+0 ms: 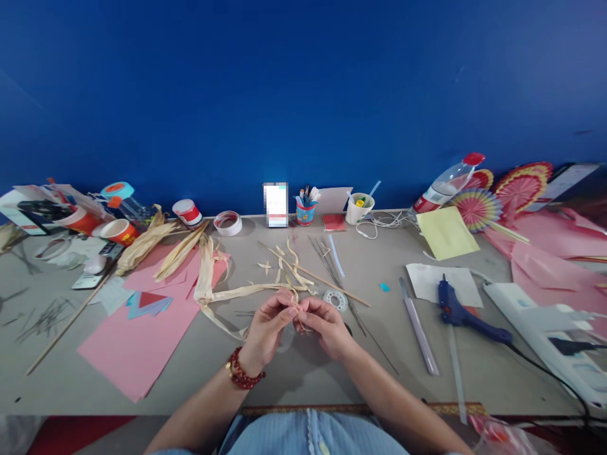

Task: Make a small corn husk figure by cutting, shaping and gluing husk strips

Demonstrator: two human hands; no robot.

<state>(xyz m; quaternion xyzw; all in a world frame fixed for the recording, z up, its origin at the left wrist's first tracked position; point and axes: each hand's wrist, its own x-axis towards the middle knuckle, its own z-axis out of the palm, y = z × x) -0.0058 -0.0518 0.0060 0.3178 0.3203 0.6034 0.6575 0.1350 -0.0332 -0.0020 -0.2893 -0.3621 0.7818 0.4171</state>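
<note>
My left hand (270, 322) and my right hand (325, 321) meet over the middle of the table, fingertips pinched together. Between them is a thin strip of dried corn husk (294, 296), its upper end showing above my fingers and loose ends below. Most of the piece is hidden by my fingers. Just left and beyond lies a long corn husk strip (246, 291) on the table. Beside my right hand is a roll of clear tape (335, 301). Past my fingertips, cut husk pieces (289, 268) and a thin wooden stick (327, 281) are scattered.
Pink paper sheets (142, 344) and dried husks (147, 243) lie on the left, near paper cups (119, 232). On the right are a blue glue gun (467, 316), a utility knife (420, 332) and a white power strip (545, 341). Thin wires (370, 328) lie close to my right wrist.
</note>
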